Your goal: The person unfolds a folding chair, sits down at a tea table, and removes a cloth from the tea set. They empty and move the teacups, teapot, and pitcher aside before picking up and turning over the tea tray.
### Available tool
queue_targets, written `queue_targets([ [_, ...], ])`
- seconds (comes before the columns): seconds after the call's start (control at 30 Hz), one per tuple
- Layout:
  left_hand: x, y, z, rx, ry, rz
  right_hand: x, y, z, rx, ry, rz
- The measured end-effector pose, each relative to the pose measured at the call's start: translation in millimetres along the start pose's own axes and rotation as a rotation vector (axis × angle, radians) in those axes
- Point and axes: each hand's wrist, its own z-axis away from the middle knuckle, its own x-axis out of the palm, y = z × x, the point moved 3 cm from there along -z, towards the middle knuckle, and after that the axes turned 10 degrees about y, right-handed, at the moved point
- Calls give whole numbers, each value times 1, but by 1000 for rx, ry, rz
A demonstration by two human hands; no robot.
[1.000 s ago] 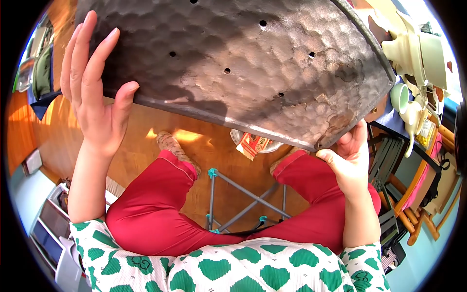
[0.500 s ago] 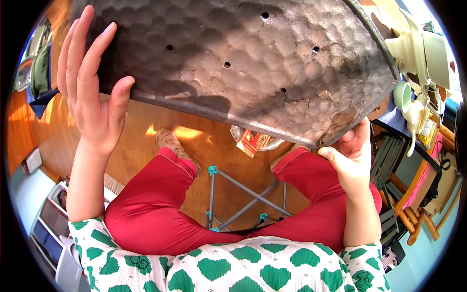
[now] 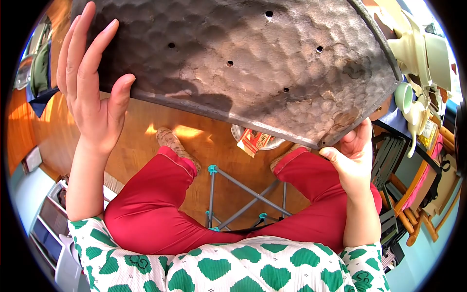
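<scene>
A large dark brown planter-like piece (image 3: 209,58), dimpled like hammered metal and pierced by several small round holes, fills the upper middle and runs out of view at the top. My left hand (image 3: 92,92) is raised at its left side with the fingers stretched up and the thumb apart. Whether that palm presses on the side cannot be made out. At the lower right corner, my right hand (image 3: 352,155) grips the edge, thumb below the corner and fingers partly hidden beside it. Sunlight and shadow cross the dimpled surface.
Below the piece, a round dish (image 3: 276,143) with a red packet (image 3: 254,141) lies on the wooden floor (image 3: 131,141). A folding frame (image 3: 238,182) stands between my legs. At right are pale vessels (image 3: 413,104), dark slats (image 3: 386,158) and a wooden chair (image 3: 421,224).
The dark piece has shifted very slightly to the right. Both hands keep nearly the same positions.
</scene>
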Motion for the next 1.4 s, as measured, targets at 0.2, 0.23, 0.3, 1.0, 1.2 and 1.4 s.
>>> queue_targets([
  [0.2, 0, 0, 0, 6, 3, 9, 1, 0, 0, -23, -7, -11],
  [0.23, 0, 0, 0, 5, 1, 6, 1, 0, 0, -22, -8, -18],
  [0.3, 0, 0, 0, 0, 4, 12, 0, 1, -1, -26, -13, -13],
  [1.0, 2, -1, -1, -5, 15, 21, -1, 0, 0, -36, -7, 12],
  [1.2, 0, 0, -2, -4, 8, 15, 0, 0, 0, -24, -1, 3],
  [1.4, 0, -1, -3, -1, 7, 28, 2, -3, 0, -29, -3, 3],
])
